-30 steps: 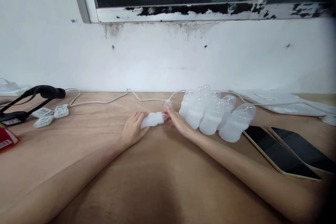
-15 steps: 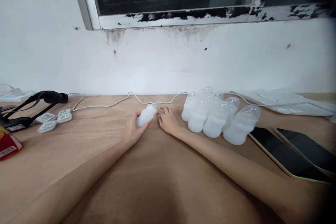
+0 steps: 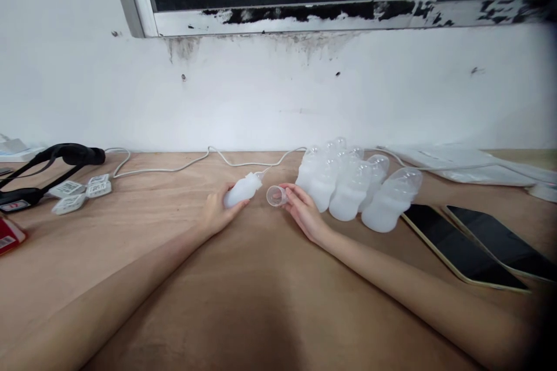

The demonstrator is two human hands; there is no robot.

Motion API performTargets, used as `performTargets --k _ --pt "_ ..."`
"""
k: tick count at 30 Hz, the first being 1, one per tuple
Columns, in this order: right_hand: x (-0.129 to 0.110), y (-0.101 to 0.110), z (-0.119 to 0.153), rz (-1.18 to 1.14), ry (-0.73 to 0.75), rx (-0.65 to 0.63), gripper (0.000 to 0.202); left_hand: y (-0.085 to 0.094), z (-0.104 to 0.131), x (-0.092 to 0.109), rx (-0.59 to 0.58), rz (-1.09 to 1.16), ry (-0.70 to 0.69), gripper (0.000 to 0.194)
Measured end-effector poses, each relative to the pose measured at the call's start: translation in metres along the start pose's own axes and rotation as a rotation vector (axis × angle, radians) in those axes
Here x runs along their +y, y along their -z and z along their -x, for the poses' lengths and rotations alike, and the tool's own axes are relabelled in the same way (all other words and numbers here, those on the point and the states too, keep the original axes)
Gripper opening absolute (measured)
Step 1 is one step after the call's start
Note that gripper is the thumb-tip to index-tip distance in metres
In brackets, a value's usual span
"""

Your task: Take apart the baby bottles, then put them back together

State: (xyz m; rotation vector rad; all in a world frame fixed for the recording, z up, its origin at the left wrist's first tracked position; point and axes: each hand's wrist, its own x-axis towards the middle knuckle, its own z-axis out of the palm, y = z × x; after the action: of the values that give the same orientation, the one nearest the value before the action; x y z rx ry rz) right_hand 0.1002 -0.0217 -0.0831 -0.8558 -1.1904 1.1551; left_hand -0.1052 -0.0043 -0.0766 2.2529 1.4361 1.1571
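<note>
My left hand is wrapped round a small white plastic bottle, which tilts to the right with its thin nozzle pointing up and right. Just right of the nozzle, my right hand pinches a clear cap between thumb and fingers. The cap's round open end faces left and towards me. Cap and bottle are apart. Beyond my right hand stands a cluster of several white bottles with clear domed caps; the nearest one leans to the right.
Two dark phone-like slabs lie on the wooden table at right. A white cable runs along the wall. At left are a black strapped device, several small white labelled pieces and a red packet. Clear plastic bags lie at back right.
My right hand has drawn away to the right from the bottle's tip, and the clear cap now shows in its fingers. My left hand keeps hold of the bottle. The view has tilted slightly.
</note>
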Motion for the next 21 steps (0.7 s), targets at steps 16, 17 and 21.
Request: performTargets --k 16,17,21 --pt "-0.002 0.001 0.000 -0.094 0.005 0.007 0.028 0.003 0.006 0.007 -0.176 -0.117 -0.086 0.047" --pt "-0.002 0.001 0.001 -0.023 0.033 -0.021 0.031 0.003 0.007 0.007 -0.189 -0.112 -0.086 0.047" --pt "-0.004 0.001 0.004 0.181 0.111 -0.122 0.036 0.006 0.004 0.010 -0.245 -0.011 -0.041 0.047"
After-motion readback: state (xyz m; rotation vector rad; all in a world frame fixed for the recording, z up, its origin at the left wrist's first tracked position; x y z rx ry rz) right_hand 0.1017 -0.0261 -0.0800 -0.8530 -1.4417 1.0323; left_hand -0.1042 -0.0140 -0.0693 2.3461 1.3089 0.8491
